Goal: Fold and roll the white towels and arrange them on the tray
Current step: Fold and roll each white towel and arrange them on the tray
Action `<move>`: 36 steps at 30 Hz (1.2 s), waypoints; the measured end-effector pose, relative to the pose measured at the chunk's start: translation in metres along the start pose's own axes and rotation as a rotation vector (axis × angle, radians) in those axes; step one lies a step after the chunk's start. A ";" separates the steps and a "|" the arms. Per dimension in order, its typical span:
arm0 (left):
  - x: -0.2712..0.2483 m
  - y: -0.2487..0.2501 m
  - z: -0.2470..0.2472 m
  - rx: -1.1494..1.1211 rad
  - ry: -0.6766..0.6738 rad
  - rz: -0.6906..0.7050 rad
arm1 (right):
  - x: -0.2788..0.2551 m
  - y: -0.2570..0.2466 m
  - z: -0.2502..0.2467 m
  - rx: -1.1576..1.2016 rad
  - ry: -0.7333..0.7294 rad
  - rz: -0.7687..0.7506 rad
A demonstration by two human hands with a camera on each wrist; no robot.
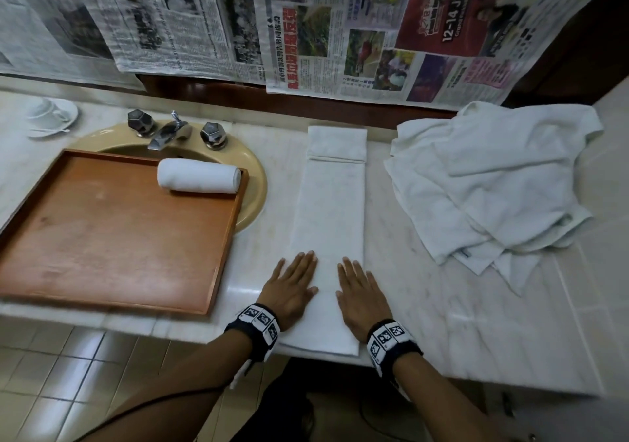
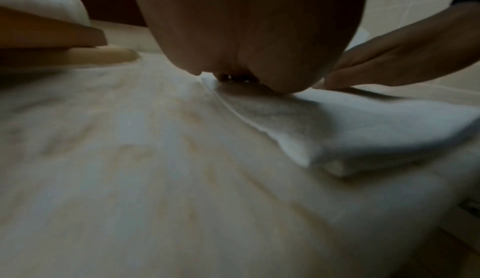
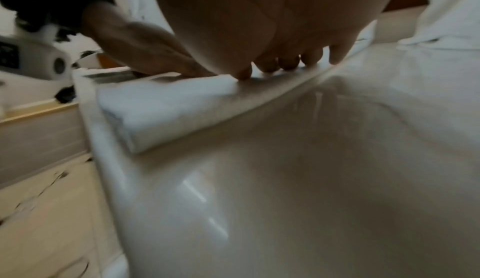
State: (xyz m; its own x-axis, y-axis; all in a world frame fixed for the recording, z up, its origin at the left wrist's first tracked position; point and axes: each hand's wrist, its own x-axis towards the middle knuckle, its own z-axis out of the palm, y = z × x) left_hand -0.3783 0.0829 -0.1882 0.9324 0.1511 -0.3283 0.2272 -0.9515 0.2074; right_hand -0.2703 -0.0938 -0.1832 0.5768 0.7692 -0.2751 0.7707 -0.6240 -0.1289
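Both hands lie flat, fingers straight and close together, in the head view: left hand (image 1: 291, 288) and right hand (image 1: 360, 297) press side by side on the near end of the folded towel (image 1: 328, 217), a long strip running from the worktop's (image 1: 476, 305) front edge to its back, with one rolled towel (image 1: 199, 175) at the tray's (image 1: 218, 254) far right corner and a loose towel pile (image 1: 493, 183) toward the worktop's right edge. Left-wrist view shows the palm (image 2: 246, 26) bearing on the strip's layered edge; right-wrist view shows straight fingertips (image 3: 288, 62) on top of it. Folding looks done, so I judge the roll comes next: curl the near end tight and even.
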 end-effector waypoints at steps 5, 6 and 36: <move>-0.015 0.006 0.001 -0.043 0.043 -0.042 | -0.010 -0.002 -0.002 0.002 0.033 0.065; -0.021 0.014 0.006 -0.044 0.065 -0.008 | -0.014 -0.009 0.001 0.012 0.049 0.035; -0.120 -0.006 0.051 -0.159 0.320 0.278 | -0.122 0.016 0.042 -0.001 0.205 -0.222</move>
State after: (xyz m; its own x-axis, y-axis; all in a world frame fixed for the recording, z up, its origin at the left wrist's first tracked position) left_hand -0.5056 0.0567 -0.1968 0.9984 -0.0050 0.0563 -0.0269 -0.9184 0.3948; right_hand -0.3398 -0.2034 -0.1914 0.4370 0.8985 -0.0424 0.8841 -0.4377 -0.1636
